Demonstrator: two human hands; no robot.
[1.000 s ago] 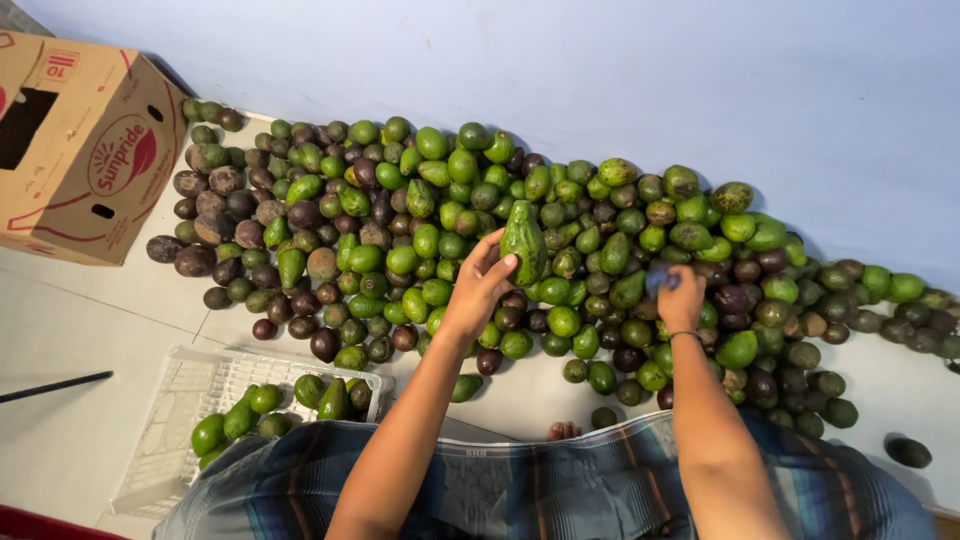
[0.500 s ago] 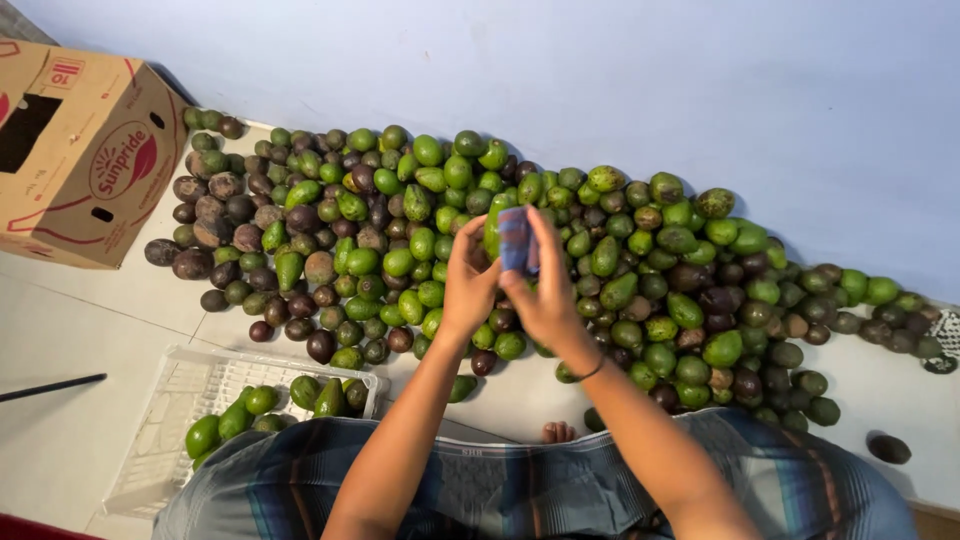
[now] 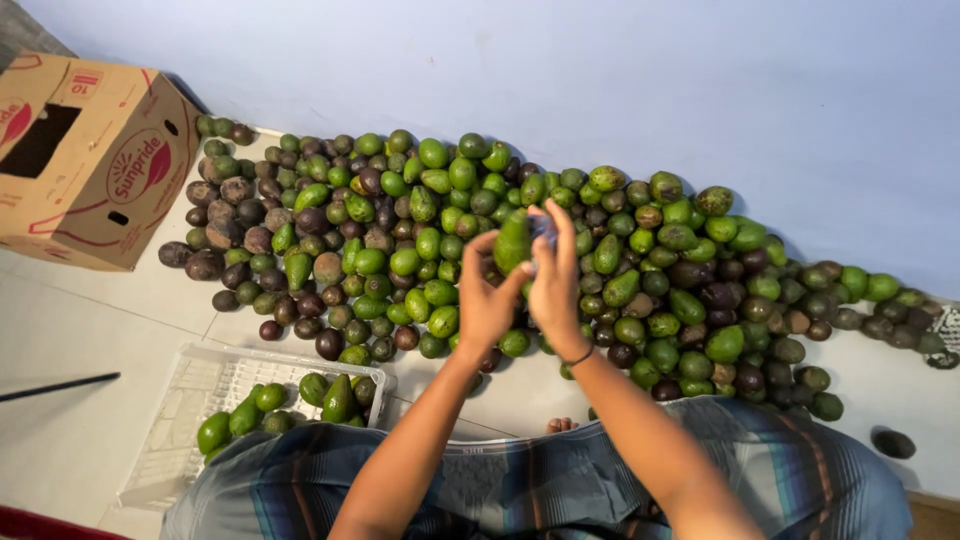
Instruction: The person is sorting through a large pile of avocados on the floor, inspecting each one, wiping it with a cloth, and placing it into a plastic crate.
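- Closest in, the striped cloth (image 3: pixel 560 480) over the lap fills the bottom of the view, with toes poking out just past it.
- Down left, the white plastic crate (image 3: pixel 190 420) sits on the floor with a few green avocados at its near end. Nothing new in there compared with a second ago.
- What changed: a second back the right hand (image 3: pixel 560 285) was off at the pile on its own. Now it's come over and both hands are on one green avocado (image 3: pixel 513 243), held up above the heap.
- Left hand (image 3: pixel 485 300) grip is wrapped on its left side, right-hand fingers pressed on the other side. Looks like it's getting checked over, not binned yet.
- Beyond: the big avocado pile (image 3: pixel 380 240) along the blue wall (image 3: pixel 600 80), cardboard box (image 3: pixel 90 160) far left.
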